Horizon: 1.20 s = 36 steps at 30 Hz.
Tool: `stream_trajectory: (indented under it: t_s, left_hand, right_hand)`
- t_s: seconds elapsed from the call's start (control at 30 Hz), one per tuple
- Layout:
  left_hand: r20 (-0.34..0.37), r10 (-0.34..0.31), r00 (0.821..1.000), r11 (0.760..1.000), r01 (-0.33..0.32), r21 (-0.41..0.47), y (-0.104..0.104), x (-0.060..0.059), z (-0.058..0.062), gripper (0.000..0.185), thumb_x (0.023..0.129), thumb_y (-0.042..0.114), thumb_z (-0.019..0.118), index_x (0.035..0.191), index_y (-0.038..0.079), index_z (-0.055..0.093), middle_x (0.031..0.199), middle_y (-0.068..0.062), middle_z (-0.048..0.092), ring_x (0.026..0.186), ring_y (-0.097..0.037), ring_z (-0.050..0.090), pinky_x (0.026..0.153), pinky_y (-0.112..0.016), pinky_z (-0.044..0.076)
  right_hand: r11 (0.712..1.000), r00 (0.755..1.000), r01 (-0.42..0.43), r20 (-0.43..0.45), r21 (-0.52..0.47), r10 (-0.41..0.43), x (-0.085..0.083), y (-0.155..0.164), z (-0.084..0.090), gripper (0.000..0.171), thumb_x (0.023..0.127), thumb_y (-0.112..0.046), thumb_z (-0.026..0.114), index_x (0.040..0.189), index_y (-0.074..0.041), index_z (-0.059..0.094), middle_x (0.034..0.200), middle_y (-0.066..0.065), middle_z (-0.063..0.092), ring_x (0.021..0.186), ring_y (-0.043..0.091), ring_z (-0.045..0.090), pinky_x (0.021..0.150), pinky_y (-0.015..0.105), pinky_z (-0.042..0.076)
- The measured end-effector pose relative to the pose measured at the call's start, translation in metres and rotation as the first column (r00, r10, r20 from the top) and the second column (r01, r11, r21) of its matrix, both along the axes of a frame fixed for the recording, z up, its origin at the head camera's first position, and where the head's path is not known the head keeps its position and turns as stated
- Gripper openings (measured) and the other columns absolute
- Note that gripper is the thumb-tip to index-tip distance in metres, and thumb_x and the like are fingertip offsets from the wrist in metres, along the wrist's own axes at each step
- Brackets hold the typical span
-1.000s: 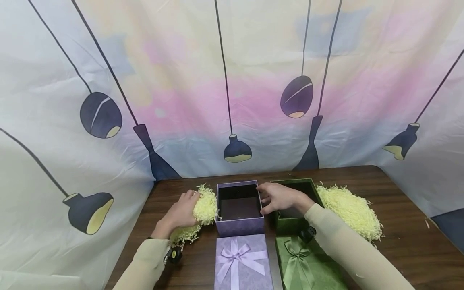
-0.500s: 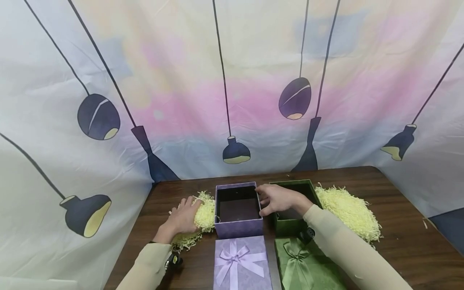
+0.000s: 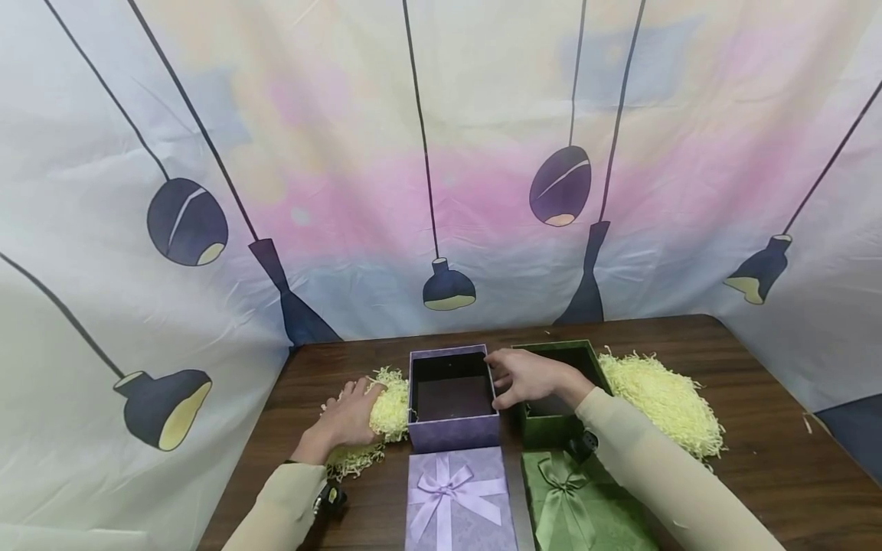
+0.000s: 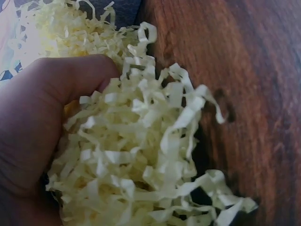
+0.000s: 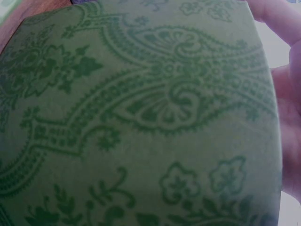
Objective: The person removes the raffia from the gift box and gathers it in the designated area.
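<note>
1. Your left hand (image 3: 349,417) lies at about 9 o'clock from the open purple cardboard box (image 3: 452,399), with its fingers curled into a heap of pale yellow shredded paper (image 3: 383,417) on the dark wooden counter (image 3: 758,451). The grip is closed around a clump of those shreds.
2. In the left wrist view the shredded paper (image 4: 136,155) fills the palm of your left hand (image 4: 33,127), and loose strands spill over onto the wood at 3 o'clock.
3. Your right hand (image 3: 527,376) rests on the purple box's right-hand wall, at 3 o'clock from the box's middle. Its fingers are loosely spread, with the tips touching the rim; I cannot tell whether the thumb pinches the wall.
4. That hand lies over the open dark green patterned box (image 3: 554,417), which stands just beside the purple box at its 3 o'clock. The right wrist view is almost filled by the green paisley surface (image 5: 141,117), with fingertips (image 5: 282,94) at the right edge.
5. The purple box is open and upright, and its dark inside holds no shreds.
6. A second, larger heap of yellow shredded paper (image 3: 661,402) lies at 3 o'clock from the green box, touching it.
7. At 6 o'clock from the purple box lies a lilac lid with a ribbon bow (image 3: 458,497); at 6 o'clock from the green box lies a green lid with a bow (image 3: 579,505).
</note>
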<state>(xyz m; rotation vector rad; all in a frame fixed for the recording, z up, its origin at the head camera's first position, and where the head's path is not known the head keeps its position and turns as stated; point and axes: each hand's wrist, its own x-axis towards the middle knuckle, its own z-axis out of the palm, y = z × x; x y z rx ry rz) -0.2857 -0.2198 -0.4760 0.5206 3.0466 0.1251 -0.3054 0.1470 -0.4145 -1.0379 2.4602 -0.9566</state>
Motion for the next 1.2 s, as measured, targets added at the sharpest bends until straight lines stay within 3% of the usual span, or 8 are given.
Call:
stream_trajectory:
  t_s: [0.23, 0.5, 0.8, 1.03, 1.2]
  left_hand:
    - [0.000, 0.013, 1.000, 1.000, -0.013, 0.008, 0.001, 0.000, -0.005, 0.082, 0.067, 0.028, 0.080, 0.140, 0.017, 0.045, 0.144, -0.020, 0.040, 0.132, -0.044, 0.038, 0.085, -0.070, 0.042]
    - [-0.021, 0.007, 1.000, 1.000, -0.007, 0.005, 0.001, 0.001, -0.005, 0.083, 0.066, 0.032, 0.081, 0.139, 0.018, 0.046, 0.140, -0.019, 0.042, 0.129, -0.042, 0.040, 0.082, -0.067, 0.044]
    - [0.032, -0.029, 0.999, 1.000, 0.029, 0.002, 0.000, 0.007, 0.015, 0.089, 0.067, 0.035, 0.086, 0.143, 0.019, 0.044, 0.147, -0.021, 0.038, 0.134, -0.049, 0.036, 0.088, -0.073, 0.040]
    - [0.055, -0.062, 0.997, 0.998, 0.062, -0.005, 0.003, 0.009, 0.033, 0.089, 0.070, 0.035, 0.085, 0.146, 0.020, 0.042, 0.148, -0.020, 0.038, 0.132, -0.047, 0.039, 0.088, -0.073, 0.041]
    - [0.056, -0.064, 0.996, 0.998, 0.065, -0.011, 0.004, 0.010, 0.040, 0.089, 0.069, 0.037, 0.086, 0.146, 0.019, 0.043, 0.149, -0.020, 0.038, 0.131, -0.047, 0.041, 0.088, -0.072, 0.042]
  right_hand:
    - [1.000, 1.000, -0.002, -0.001, 0.003, 0.002, 0.000, 0.001, 0.000, 0.081, 0.076, -0.016, 0.079, 0.137, 0.016, 0.037, 0.138, 0.034, 0.044, 0.106, 0.030, 0.067, 0.087, 0.032, 0.056]
    - [1.000, 1.000, 0.008, 0.003, 0.014, -0.008, 0.001, 0.000, 0.001, 0.081, 0.076, -0.017, 0.078, 0.138, 0.015, 0.038, 0.139, 0.032, 0.045, 0.106, 0.030, 0.067, 0.088, 0.032, 0.056]
    - [1.000, 1.000, 0.000, -0.008, 0.016, 0.000, 0.001, -0.001, 0.004, 0.082, 0.075, -0.016, 0.079, 0.137, 0.017, 0.038, 0.138, 0.035, 0.044, 0.106, 0.031, 0.067, 0.088, 0.033, 0.056]
    - [0.999, 1.000, 0.006, -0.022, 0.049, -0.005, 0.002, -0.001, 0.006, 0.083, 0.075, -0.018, 0.080, 0.137, 0.017, 0.038, 0.139, 0.033, 0.044, 0.107, 0.030, 0.067, 0.090, 0.032, 0.055]
    - [0.997, 0.996, 0.016, -0.089, 0.076, -0.009, 0.002, 0.000, 0.007, 0.081, 0.075, -0.022, 0.082, 0.135, 0.014, 0.044, 0.137, 0.029, 0.048, 0.107, 0.027, 0.067, 0.092, 0.033, 0.054]
